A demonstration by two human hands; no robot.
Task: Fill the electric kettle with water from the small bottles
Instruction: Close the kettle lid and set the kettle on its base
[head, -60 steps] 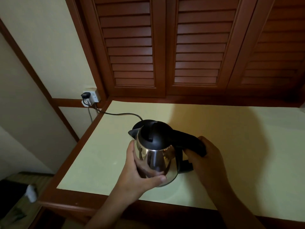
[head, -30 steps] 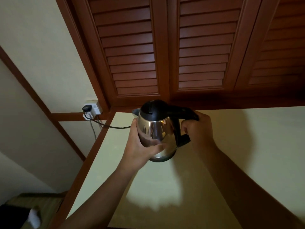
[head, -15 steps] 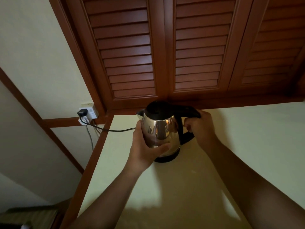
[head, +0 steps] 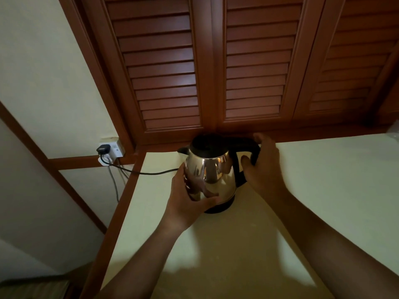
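A shiny steel electric kettle [head: 212, 171] with a black lid, spout and handle stands upright on its black base [head: 220, 207] near the back left of the pale countertop [head: 323, 180]. Its lid is shut. My left hand [head: 185, 199] cups the kettle's lower left side. My right hand [head: 264, 167] wraps the black handle on the right. No small water bottles show clearly; only a pale transparent edge [head: 394, 131] peeks in at the far right.
A black cord [head: 146, 172] runs from the base to a plug in the wall socket [head: 110, 151] at the left. Brown louvred shutters [head: 237, 72] rise right behind the kettle. The counter's wooden edge [head: 116, 212] drops off to the left.
Both hands carried the kettle from the front of the counter toward the back and set it on its base by the shutters. In the last half second it stayed almost still.
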